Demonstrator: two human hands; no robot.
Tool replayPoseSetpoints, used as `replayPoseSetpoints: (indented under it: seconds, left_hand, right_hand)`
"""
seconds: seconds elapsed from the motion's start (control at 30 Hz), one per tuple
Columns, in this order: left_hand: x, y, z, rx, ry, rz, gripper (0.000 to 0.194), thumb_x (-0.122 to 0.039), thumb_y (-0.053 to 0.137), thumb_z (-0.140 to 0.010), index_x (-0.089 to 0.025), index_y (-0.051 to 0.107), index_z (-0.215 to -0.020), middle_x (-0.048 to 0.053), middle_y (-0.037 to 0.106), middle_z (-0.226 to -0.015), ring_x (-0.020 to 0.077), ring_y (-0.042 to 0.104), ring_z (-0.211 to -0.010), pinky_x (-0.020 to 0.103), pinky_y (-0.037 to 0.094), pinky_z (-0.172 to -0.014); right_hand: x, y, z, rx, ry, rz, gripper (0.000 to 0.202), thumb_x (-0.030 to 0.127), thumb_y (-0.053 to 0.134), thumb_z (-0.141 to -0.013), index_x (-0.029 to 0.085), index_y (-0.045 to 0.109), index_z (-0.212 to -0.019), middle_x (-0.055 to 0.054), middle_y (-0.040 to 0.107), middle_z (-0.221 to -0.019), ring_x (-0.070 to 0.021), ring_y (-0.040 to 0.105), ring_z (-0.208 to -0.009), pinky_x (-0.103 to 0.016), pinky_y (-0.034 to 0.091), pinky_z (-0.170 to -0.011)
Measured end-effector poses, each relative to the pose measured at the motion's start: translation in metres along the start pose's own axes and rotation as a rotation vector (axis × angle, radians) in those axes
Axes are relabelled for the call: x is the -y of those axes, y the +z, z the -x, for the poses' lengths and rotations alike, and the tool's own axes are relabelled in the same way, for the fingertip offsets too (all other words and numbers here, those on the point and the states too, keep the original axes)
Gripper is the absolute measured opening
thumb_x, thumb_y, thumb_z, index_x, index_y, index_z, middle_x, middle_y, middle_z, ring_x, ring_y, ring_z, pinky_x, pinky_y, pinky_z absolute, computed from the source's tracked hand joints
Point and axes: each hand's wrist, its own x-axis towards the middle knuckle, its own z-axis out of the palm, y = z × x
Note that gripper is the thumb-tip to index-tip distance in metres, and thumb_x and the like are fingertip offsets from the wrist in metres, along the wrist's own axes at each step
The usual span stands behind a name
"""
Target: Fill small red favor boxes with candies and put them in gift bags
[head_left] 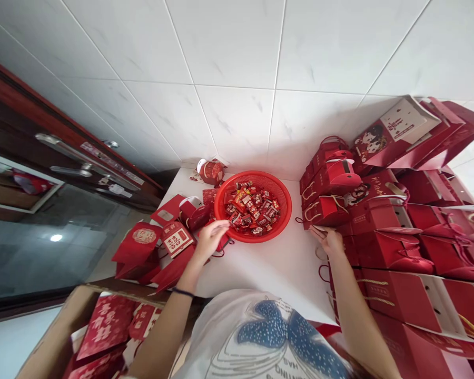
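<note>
My left hand [210, 238] is at the near left rim of a red plastic basket [286, 213], its fingers pinched together; whatever they hold, if anything, is too small to make out. Small wrapped candies [255, 208] in red packaging fill the basket's bottom. Under and beside this hand, a small red gift box [223, 242] with a dark red cord is partly hidden. On the right, my right hand [330, 241] grips the near lower edge of a red gift box [327, 209] with a cord handle. That box stands at the front of a row of similar boxes.
Red gift boxes [383, 250] and paper bags [430, 131] are packed along the right. Folded red bags [140, 245] and a square box [177, 239] lie left on the white table [268, 268]. A cardboard carton [59, 329] is at lower left, by a door [63, 137]. A tiled wall [237, 126] rises behind.
</note>
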Motion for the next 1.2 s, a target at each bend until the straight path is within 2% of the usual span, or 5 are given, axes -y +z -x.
replayPoseSetpoints:
  seconds: [0.27,0.53,0.73,1.03,1.2]
  left_hand:
    - [0.019,-0.072,-0.011,-0.428,-0.142,-0.387,0.038,-0.021,0.06,-0.077,-0.019,0.067,-0.114,0.007,0.071,-0.096,0.0239,0.07,-0.088,0.043,0.057,-0.09]
    - [-0.011,-0.064,-0.06,-0.267,0.126,-0.684,0.011,-0.007,0.062,-0.072,-0.017,0.064,-0.072,0.008,0.061,-0.091,0.0285,0.061,-0.105,0.049,0.049,-0.104]
    - [-0.052,-0.072,-0.011,-0.078,0.39,-0.557,0.011,-0.027,0.063,-0.081,-0.023,0.068,-0.072,0.005,0.072,-0.109,0.0253,0.066,-0.1,0.043,0.054,-0.096]
    - [-0.042,0.024,0.083,0.501,0.642,-0.497,0.025,-0.023,0.05,-0.093,-0.022,0.072,-0.081,0.007,0.075,-0.105,0.0193,0.066,-0.092,0.035,0.053,-0.089]
    - [-0.002,0.052,0.093,0.463,0.738,-0.538,0.025,-0.02,0.048,-0.097,-0.021,0.074,-0.095,0.007,0.076,-0.097,0.0202,0.063,-0.089,0.034,0.052,-0.084]
  right_hand:
    - [-0.011,-0.005,0.018,0.044,0.067,0.101,0.007,0.023,0.065,-0.074,0.02,0.059,-0.076,-0.006,0.07,-0.067,-0.0214,0.072,-0.068,-0.036,0.062,-0.068]
    - [-0.05,0.012,0.084,0.201,0.101,0.225,0.017,0.023,0.076,-0.066,0.015,0.066,-0.076,-0.008,0.073,-0.069,-0.0179,0.07,-0.062,-0.029,0.058,-0.065]
    - [-0.047,0.034,0.123,0.372,-0.128,0.312,0.047,0.05,0.083,-0.06,0.016,0.069,-0.089,-0.006,0.074,-0.076,-0.0169,0.068,-0.064,-0.029,0.054,-0.065]
    - [-0.035,0.069,0.174,0.571,-0.555,0.986,0.061,0.061,0.071,-0.075,0.023,0.059,-0.122,0.0,0.069,-0.073,-0.0204,0.065,-0.061,-0.029,0.045,-0.059]
    - [-0.067,0.05,0.16,0.475,-0.661,1.361,0.047,0.03,0.067,-0.078,0.021,0.06,-0.123,-0.006,0.071,-0.078,-0.0234,0.068,-0.069,-0.026,0.04,-0.058]
